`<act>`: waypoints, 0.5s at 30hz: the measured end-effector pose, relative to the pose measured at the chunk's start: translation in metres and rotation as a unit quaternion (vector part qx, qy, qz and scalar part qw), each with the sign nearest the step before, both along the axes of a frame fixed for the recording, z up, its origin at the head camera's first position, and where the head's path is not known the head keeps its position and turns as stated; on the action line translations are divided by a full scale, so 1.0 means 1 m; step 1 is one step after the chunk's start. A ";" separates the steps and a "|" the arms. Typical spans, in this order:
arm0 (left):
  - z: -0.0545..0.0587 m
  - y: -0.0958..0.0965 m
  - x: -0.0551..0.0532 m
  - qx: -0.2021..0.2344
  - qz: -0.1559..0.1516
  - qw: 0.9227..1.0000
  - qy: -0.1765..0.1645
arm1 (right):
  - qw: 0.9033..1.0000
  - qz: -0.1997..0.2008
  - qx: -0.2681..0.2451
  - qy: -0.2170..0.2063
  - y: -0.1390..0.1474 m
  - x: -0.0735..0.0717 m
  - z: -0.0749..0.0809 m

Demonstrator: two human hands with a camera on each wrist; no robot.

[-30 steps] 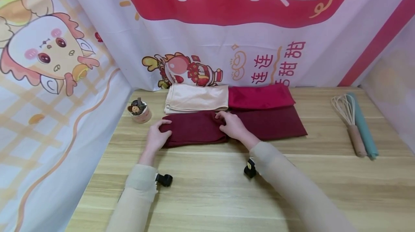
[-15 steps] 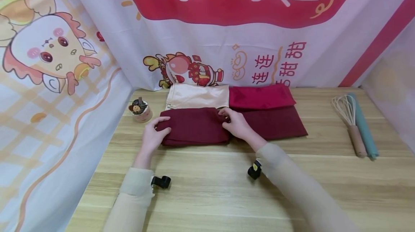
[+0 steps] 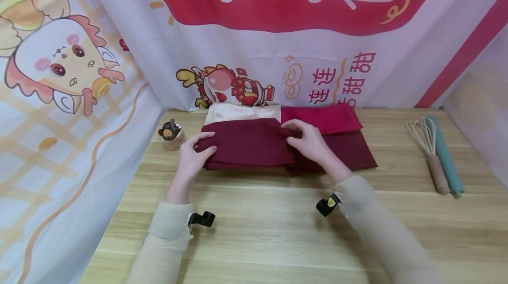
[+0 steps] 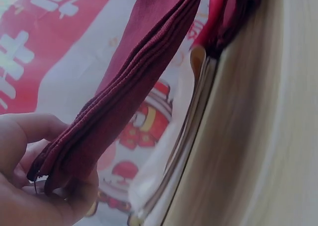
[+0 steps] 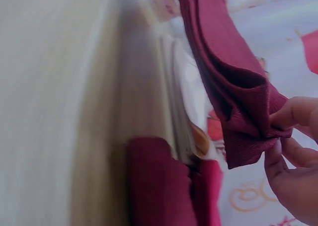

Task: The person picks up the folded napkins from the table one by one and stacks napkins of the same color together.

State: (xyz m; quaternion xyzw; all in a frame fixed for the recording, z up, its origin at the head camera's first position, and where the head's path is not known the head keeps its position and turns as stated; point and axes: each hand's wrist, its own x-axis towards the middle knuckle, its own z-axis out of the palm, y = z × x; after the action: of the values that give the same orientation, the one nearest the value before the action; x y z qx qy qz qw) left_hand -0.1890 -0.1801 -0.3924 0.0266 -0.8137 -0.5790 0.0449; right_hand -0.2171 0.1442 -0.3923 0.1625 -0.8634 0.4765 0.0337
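A folded maroon cloth (image 3: 248, 143) hangs between both hands, raised off the table with its layers showing edge-on in the wrist views. My left hand (image 3: 192, 156) pinches its left end between thumb and fingers. At the other end, my right hand (image 3: 307, 140) pinches a bunched corner, plain to see in the right wrist view. Behind it lies a folded cream cloth (image 3: 244, 112), partly covered in the head view. To the right a bright crimson cloth (image 3: 321, 118) lies along the back, and a second maroon cloth (image 3: 341, 151) lies in front of that.
A small cup (image 3: 172, 135) with a dark decorated top stands left of the cloths. On the right side of the wooden table (image 3: 262, 231) a whisk (image 3: 430, 154) lies beside a rolled teal item (image 3: 446, 156). Printed curtains (image 3: 258, 46) hang behind and to the left.
The maroon cloth has come up off the table, and both hands have moved slightly right and away with it. It now covers more of the cream cloth.
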 end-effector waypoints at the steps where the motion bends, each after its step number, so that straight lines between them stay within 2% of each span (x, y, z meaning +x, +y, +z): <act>1: 0.002 0.004 0.000 0.006 -0.003 1.000 -0.001 | 1.000 -0.003 0.004 0.000 0.005 0.000 0.003; 4: 0.003 0.021 -0.002 0.017 -0.016 1.000 0.001 | 1.000 -0.009 0.020 -0.003 0.021 0.001 0.009; 8: -0.003 0.046 -0.005 0.035 -0.032 0.999 0.006 | 0.999 -0.013 0.033 -0.003 0.049 0.003 0.010; 14: -0.020 0.093 -0.009 0.060 -0.057 0.997 0.005 | 0.998 -0.026 0.052 -0.004 0.096 0.007 -0.001; 15: -0.017 0.101 -0.007 0.060 -0.064 0.996 0.002 | 0.998 -0.029 0.051 0.002 0.103 0.008 -0.004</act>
State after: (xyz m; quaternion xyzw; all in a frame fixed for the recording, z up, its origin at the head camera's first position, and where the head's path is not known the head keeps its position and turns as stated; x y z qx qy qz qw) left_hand -0.1961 -0.0789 -0.4097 -0.0237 -0.7773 -0.6286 0.0078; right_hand -0.2095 0.2472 -0.3967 0.1401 -0.8909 0.4302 0.0405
